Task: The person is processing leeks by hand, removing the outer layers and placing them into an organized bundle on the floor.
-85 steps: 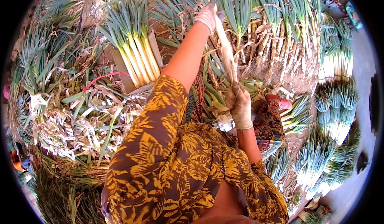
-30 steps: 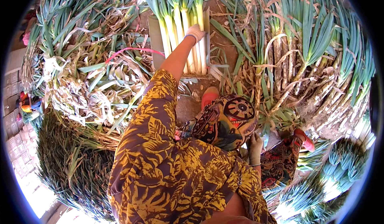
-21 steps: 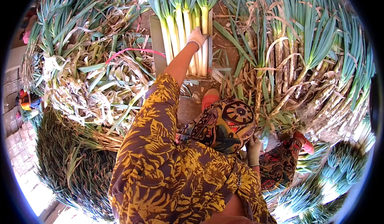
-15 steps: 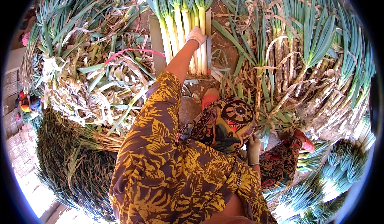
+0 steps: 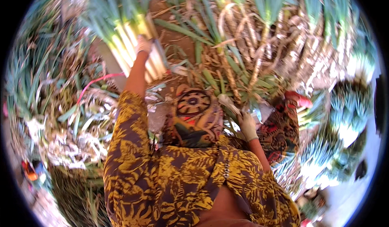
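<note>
Across smooth, pale leek stalks (image 5: 129, 40), gloved left hand (image 5: 144, 45), crinkled papery peelings (image 5: 75, 142) nearby

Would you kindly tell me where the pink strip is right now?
In the head view, the pink strip curves left of centre, between the leaf scraps and the pale stalks, below and left of the left hand.

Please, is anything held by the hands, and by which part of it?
The left hand lies on the pale stalks of long green onions, but blur hides whether it grips them. Whether the right hand holds anything cannot be told.
</note>
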The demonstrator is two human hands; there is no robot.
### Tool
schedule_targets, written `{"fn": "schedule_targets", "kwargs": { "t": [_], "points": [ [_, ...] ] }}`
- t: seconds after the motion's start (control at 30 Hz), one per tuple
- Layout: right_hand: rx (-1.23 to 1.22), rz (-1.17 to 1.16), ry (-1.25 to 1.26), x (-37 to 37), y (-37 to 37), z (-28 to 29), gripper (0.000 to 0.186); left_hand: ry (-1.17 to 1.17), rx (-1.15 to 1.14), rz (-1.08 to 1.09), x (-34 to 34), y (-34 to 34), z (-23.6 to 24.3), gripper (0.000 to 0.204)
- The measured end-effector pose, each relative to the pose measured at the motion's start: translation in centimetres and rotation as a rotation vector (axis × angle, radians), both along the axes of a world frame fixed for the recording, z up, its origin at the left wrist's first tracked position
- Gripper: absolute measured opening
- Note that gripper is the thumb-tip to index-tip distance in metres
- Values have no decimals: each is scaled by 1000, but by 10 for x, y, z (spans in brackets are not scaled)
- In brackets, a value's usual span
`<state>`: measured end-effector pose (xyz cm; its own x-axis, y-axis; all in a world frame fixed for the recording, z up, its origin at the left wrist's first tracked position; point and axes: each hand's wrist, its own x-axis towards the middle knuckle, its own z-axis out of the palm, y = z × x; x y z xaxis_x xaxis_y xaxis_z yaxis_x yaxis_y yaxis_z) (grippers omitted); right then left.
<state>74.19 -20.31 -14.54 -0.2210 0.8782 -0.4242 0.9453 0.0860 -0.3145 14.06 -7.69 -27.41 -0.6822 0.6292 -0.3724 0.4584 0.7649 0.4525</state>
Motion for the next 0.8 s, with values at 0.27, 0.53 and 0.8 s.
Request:
{"fn": "schedule_targets", "kwargs": {
  "t": [0.27, 0.53, 0.8],
  "points": [
    [369, -379, -33, -45, 151, -25, 46, -251, -88, 24, 20, 16, 42, 66],
    [55, -512, 634, -10, 192, -24, 25, -369, 397, -192, 46, 67, 193, 51],
    [44, -549, 1140, -63, 70, 185, 18, -1008, 658, -415, 255, 133, 360, 30]
  ]
}}
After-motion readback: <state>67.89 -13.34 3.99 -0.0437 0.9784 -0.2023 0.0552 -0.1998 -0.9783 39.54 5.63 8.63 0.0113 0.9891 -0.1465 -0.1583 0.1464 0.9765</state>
